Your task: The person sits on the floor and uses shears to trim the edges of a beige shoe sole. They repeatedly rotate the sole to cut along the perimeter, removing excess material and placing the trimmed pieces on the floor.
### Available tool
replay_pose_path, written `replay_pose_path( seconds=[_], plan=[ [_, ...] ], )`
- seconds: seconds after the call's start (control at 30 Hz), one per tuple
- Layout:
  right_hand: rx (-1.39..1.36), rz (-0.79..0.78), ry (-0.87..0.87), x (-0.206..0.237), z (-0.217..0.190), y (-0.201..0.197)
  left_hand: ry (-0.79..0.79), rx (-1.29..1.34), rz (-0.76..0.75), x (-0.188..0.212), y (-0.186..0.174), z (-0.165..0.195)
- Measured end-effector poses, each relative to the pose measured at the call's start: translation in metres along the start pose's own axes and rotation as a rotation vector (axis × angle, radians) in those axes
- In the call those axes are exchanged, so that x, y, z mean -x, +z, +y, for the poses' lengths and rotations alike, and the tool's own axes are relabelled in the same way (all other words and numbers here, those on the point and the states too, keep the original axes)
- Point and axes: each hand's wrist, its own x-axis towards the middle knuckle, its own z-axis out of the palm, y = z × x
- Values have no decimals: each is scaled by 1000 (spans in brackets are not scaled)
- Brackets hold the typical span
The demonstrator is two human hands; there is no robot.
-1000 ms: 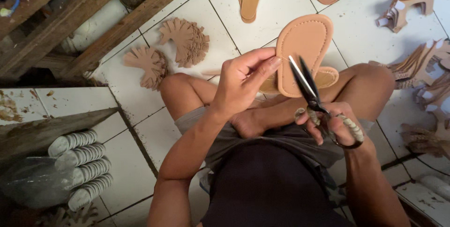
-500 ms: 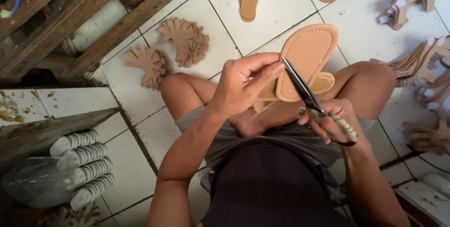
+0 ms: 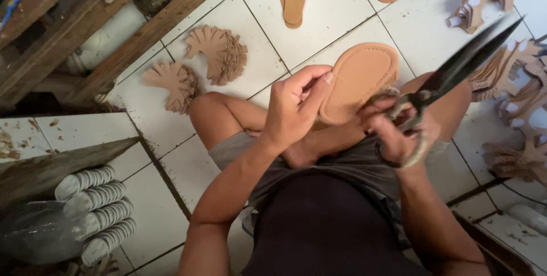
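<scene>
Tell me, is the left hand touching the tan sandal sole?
Touching. The head view shows the left hand pinching the near edge of the tan sandal sole between thumb and fingers, with no gap.

Matt tan leather-like sole (image 3: 359, 79), dark dull metal scissors (image 3: 461, 68), glossy white tiled floor (image 3: 330, 19), rough wooden beams (image 3: 114, 25).

White tiled floor (image 3: 336, 19), dark grout lines, rough wooden beams (image 3: 102, 19) at upper left.
</scene>
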Motion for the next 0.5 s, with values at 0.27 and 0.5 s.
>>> replay_pose_path(
  seconds=[0.27,0.5],
  plan=[
    [238,-1,-2,-3,14,9,85,143,51,6,15,-37],
    [-286,-13,250,-13,0,-18,242,-192,-58,-11,-23,-32]
  ],
)
